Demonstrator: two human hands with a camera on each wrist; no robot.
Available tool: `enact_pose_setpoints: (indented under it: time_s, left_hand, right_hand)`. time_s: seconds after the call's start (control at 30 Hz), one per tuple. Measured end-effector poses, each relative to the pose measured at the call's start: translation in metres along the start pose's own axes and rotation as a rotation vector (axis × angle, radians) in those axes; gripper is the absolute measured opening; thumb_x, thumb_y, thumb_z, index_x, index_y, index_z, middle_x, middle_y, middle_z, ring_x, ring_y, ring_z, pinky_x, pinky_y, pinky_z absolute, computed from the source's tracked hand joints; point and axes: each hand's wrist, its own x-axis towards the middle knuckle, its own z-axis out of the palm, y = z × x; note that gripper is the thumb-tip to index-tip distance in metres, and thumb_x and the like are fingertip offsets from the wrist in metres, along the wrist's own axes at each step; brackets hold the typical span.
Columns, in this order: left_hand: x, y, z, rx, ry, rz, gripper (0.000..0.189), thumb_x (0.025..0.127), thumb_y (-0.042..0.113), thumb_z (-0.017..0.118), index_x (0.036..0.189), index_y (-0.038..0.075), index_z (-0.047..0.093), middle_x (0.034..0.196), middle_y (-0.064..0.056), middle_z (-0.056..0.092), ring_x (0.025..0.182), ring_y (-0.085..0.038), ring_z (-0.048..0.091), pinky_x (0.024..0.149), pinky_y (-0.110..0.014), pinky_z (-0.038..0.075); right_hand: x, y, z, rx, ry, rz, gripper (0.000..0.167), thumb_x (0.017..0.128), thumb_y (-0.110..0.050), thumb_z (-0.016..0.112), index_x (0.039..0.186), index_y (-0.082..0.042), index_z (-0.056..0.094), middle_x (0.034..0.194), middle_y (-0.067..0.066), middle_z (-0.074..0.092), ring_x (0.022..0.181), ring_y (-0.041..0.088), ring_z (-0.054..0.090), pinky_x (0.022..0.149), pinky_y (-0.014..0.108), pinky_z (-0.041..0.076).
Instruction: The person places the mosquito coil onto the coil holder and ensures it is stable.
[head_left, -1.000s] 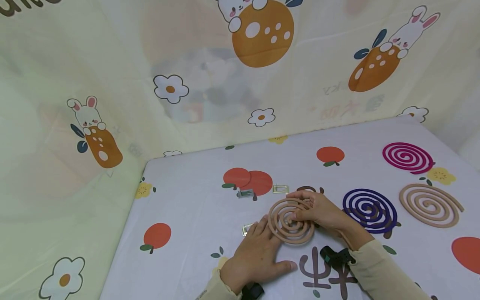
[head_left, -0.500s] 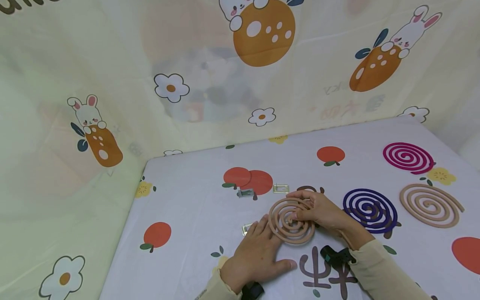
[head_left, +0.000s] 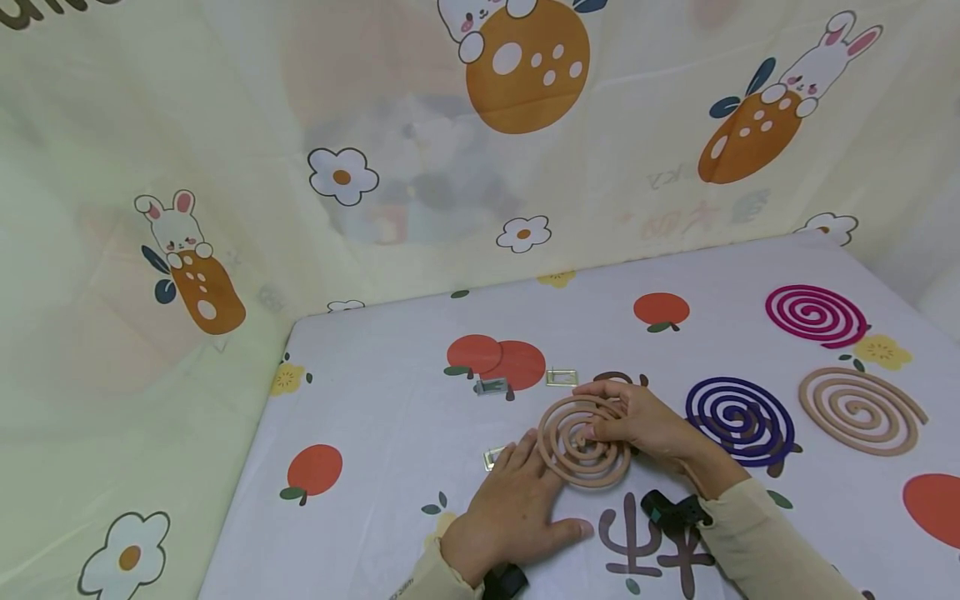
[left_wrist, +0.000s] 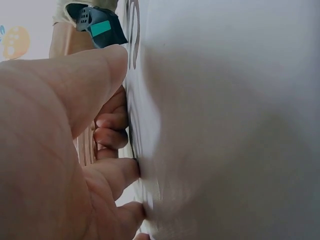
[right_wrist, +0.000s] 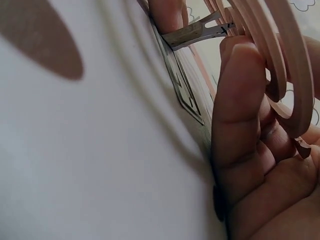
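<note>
In the head view, my right hand (head_left: 648, 425) pinches a tan mosquito coil (head_left: 576, 454) between thumb and fingers, holding it raised above the table. My left hand (head_left: 517, 517) lies palm down with its fingers extended toward the coil's left edge. From the right wrist view, a metal coil stand (right_wrist: 197, 34) has its strip bent up to the coil's middle, and a left fingertip (right_wrist: 167, 15) presses at the foot of that strip. The left wrist view shows the left thumb (left_wrist: 100, 75) and, behind it, curled right-hand fingers (left_wrist: 111, 127).
A blue coil (head_left: 738, 421), another tan coil (head_left: 862, 411) and a magenta coil (head_left: 816, 315) lie flat at the right. Metal stands lie beyond the hands (head_left: 491, 387) and by the left fingers (head_left: 492, 458). A printed curtain (head_left: 420, 275) rises behind the table.
</note>
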Motion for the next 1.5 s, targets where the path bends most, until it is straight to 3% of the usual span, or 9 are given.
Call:
enact_pose_setpoints:
  time_s: [1.5]
  left_hand:
    - [0.0002,0.0010,0.0024,0.008,-0.014,0.000,0.093,0.095,0.078,0.046,0.169,0.029,0.015,0.175,-0.005,0.013,0.161,-0.028,0.013,0.126,-0.049,0.024]
  right_hand:
    - [0.0003,0.0013,-0.0022,-0.026,0.003,0.000,0.065,0.091,-0.008,0.079,0.146,0.009,0.049,0.138,0.026,0.060,0.111,0.012,0.065,0.089,0.021,0.055]
